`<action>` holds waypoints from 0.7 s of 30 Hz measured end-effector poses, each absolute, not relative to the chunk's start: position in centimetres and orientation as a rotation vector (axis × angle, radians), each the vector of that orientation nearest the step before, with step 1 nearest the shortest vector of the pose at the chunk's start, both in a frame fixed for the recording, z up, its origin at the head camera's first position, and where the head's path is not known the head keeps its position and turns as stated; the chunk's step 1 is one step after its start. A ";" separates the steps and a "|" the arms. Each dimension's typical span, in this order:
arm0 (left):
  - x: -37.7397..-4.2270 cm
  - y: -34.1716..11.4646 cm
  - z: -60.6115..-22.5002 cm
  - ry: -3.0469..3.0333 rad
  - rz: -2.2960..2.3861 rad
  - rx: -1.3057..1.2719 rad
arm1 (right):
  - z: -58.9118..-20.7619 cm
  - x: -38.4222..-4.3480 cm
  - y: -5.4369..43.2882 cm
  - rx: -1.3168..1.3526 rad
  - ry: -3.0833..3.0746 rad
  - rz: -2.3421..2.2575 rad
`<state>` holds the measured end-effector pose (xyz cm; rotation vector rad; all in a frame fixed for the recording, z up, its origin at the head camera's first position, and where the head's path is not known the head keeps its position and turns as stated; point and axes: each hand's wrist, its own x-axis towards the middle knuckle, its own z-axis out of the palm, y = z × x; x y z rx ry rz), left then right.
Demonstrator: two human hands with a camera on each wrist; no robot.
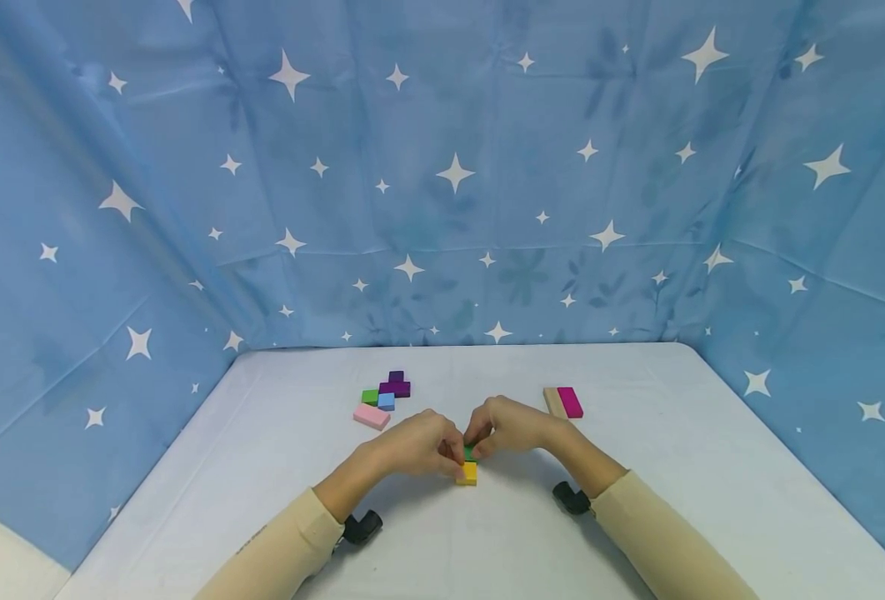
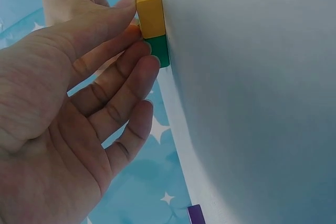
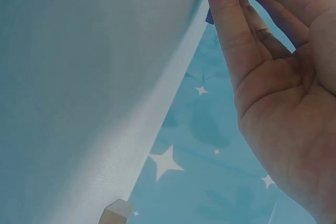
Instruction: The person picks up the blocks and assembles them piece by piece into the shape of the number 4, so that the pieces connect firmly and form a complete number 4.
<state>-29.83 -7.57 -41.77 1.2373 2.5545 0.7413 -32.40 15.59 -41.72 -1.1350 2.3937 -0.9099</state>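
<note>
While both hands meet over the middle of the desk point(image 1: 637, 517), I'm watching the small stuff: the yellow block point(image 1: 469, 474) sits on the near side, the green block point(image 1: 469, 454) right behind it, and the left wrist view shows the two touching. The left hand point(image 1: 422, 444) has its thumb on the yellow one with a finger curled in opposite, so I read that as a pinch; its other fingertips come right up to the green. And the right hand point(image 1: 514, 427) is in there too, thumb and finger together on the green block (its own wrist camera gives me barely a sliver of it, so the head view decides).

What could spoil this? Crowded fingertips, I'd say: one knuckle bumping the other hand, and the join slips out of line. Push too hard from one side and the yellow could skid or twist; lift a finger carelessly and the green may drag along. Farther off, the pink block point(image 1: 371, 417) lies left and the magenta block point(image 1: 571, 402) right, so only a sweeping sleeve would threaten those.
</note>
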 end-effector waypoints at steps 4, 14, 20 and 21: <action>-29.8 -7.5 -41.8 2.564 0.736 1.236 | -41.7 -32.4 15.5 -1.141 2.397 -0.901; -29.7 -7.5 -41.6 2.559 0.704 1.221 | -41.7 -32.3 15.3 -1.147 2.388 -0.903; -29.7 -7.5 -41.7 2.572 0.690 1.203 | -41.6 -32.3 15.3 -1.154 2.384 -0.889; -29.7 -7.5 -41.7 2.577 0.687 1.201 | -41.6 -32.3 15.3 -1.154 2.384 -0.884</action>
